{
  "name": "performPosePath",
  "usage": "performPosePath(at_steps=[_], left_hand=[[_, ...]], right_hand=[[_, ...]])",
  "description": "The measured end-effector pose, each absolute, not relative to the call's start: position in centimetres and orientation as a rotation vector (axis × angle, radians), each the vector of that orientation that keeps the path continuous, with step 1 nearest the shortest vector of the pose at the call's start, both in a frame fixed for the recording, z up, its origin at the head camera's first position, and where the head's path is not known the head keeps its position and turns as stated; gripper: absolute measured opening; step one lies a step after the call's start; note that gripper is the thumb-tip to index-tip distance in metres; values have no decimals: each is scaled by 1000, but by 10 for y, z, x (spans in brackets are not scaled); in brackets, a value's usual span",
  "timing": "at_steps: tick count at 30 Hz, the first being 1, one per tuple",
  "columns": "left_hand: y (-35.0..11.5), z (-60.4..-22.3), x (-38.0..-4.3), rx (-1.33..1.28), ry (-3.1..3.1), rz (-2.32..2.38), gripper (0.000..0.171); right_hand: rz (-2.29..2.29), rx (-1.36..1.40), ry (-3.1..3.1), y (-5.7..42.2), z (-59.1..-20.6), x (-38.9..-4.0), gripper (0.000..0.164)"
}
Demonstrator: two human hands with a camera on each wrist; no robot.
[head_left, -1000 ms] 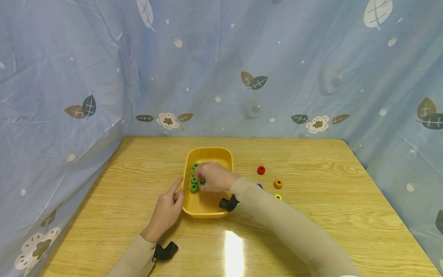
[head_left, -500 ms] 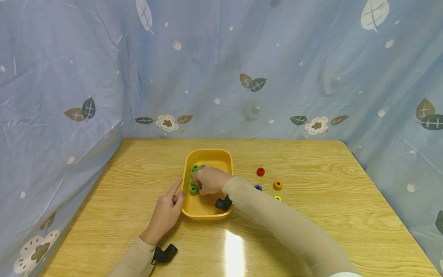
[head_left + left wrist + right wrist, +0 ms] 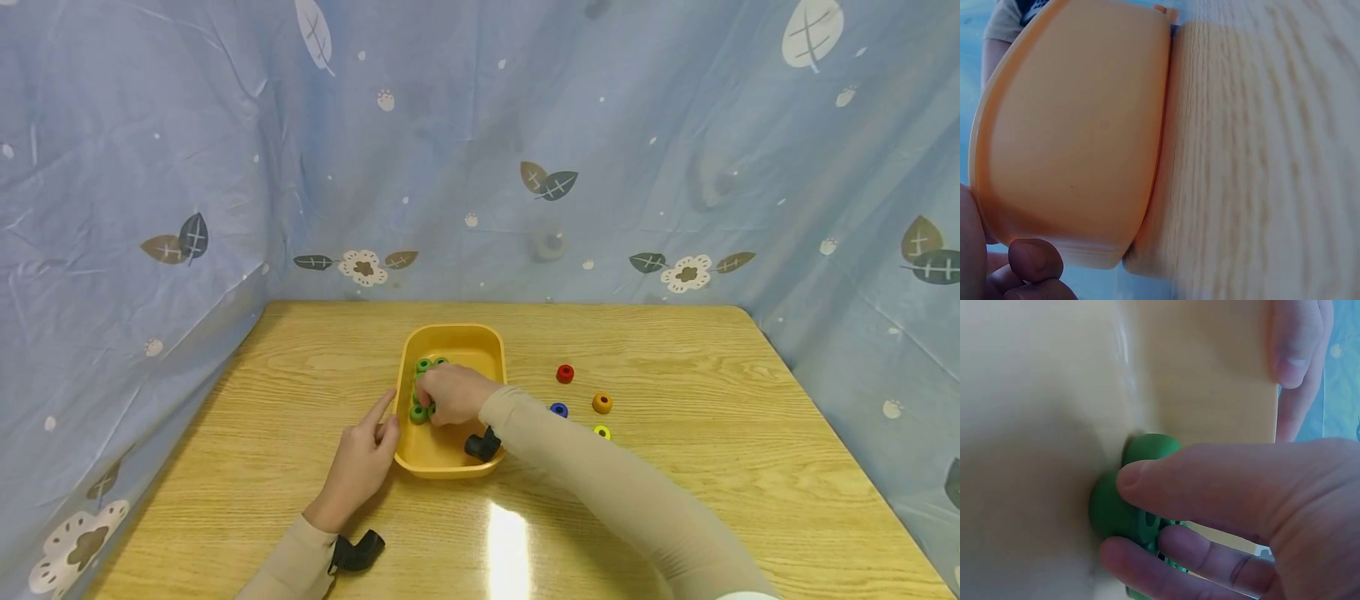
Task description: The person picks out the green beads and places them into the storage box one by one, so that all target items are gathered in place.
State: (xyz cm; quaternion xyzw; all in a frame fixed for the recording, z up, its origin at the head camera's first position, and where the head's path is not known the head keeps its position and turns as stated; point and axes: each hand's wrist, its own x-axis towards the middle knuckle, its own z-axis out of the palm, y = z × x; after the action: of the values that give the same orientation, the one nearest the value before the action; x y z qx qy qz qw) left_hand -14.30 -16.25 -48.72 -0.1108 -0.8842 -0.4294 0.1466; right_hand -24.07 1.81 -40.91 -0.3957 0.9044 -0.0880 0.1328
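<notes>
Inside the orange-yellow plastic tray (image 3: 438,450), my right hand (image 3: 453,393) pinches a green bead (image 3: 1113,509) between thumb and fingers. A second green bead (image 3: 1152,447) sits against it in the right wrist view. Several green beads, one of them this green bead (image 3: 418,413), lie in rows along the tray's left side, partly hidden by my fingers. My left hand (image 3: 360,458) is at the tray's left side, index finger and thumb extended to the rim. In the left wrist view its fingertips (image 3: 1035,259) touch the tray wall (image 3: 1072,125) near a corner.
Right of the tray lie a red bead (image 3: 565,373), an orange bead (image 3: 602,403), a blue bead (image 3: 558,410) and a yellow bead (image 3: 602,432), partly bordered by my right sleeve (image 3: 600,475). A blue patterned curtain (image 3: 480,150) surrounds the wooden table (image 3: 315,350).
My right hand has moved slightly down and left inside the tray, and a green bead behind it has come into view. The blue bead is less covered by the sleeve. The left hand stays put.
</notes>
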Motion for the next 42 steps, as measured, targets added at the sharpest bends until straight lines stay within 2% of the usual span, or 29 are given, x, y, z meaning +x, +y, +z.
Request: performPosePath(at_steps=[8,17,33,42], left_hand=[[-162,-486,-143,-327,-2538,-1223,46],[-160,-486,-143,-299,-2550,-1233,47],[-158,-484,-143,-288,-2547,-1218,45],[-159,-485,-143,-289,-2548,-1220,46]], right_hand=[[-289,-1147,2639,24,-409,-245,14],[-622,-1142,2704,54,-387,-245,22],[-895,-1130,2990,116,-362,-214,34],[-911,-1046,3171,144,-357,-188,58]])
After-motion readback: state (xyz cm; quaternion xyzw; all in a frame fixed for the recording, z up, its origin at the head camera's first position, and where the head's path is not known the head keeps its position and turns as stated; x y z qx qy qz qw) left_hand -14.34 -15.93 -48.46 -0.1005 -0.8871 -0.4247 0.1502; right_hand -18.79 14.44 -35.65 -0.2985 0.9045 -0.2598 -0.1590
